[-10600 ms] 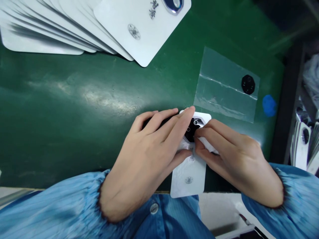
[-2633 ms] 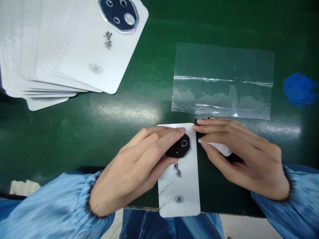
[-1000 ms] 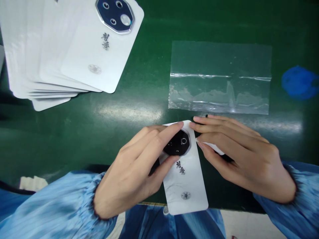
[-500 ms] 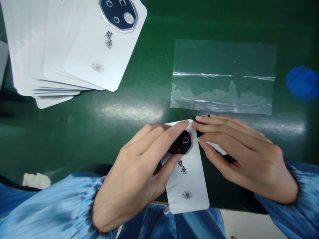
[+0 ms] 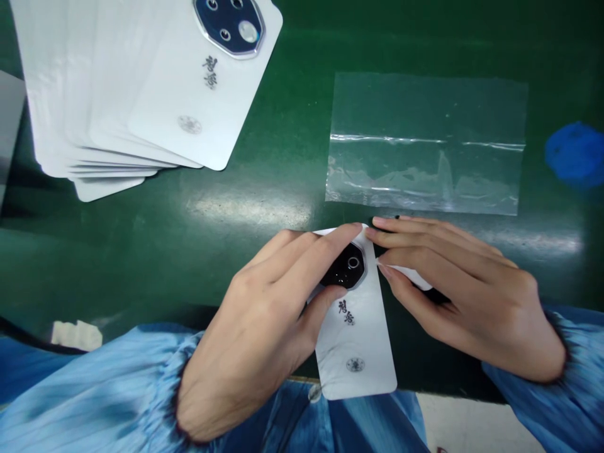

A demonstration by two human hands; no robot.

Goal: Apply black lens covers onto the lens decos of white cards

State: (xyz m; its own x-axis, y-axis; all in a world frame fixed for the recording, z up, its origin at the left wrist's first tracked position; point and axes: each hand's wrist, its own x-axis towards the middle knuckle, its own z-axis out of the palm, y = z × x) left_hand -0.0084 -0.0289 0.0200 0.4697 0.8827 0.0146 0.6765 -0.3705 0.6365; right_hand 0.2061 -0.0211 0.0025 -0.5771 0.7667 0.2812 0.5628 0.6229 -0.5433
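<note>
Card (image 5: 355, 340), white and oblong, lies lengthwise under the person's hands at the near edge of the green worktop (image 5: 117, 264), its lower end just past that edge. Dark printed characters and a small round seal sit on its lower half. Near its top end is a black octagon (image 5: 346, 267) with a silver rim and a round lens opening, partly covered by the left hand (image 5: 255, 321). That hand's fingers (image 5: 316, 248) lie spread across the card's upper end, the longest tip reaching its top edge, and the thumb (image 5: 325, 302) rests against the octagon's lower edge. The right hand (image 5: 465, 283) comes in from the other side, its fingers (image 5: 425, 239) drawn narrow around a white strip (image 5: 410, 278), pinching it just beside the card's right edge. A dark shape shows under that hand, too hidden to name. Farther off, a fanned stack of white cards (image 5: 165, 94) lies at the far left, the top one carrying its own dark octagon. A clear plastic sheet (image 5: 425, 138) lies flat on the right, with a blue blob (image 5: 573, 154) beyond it. Blue sleeves (image 5: 94, 384) gather at both wrists.
</note>
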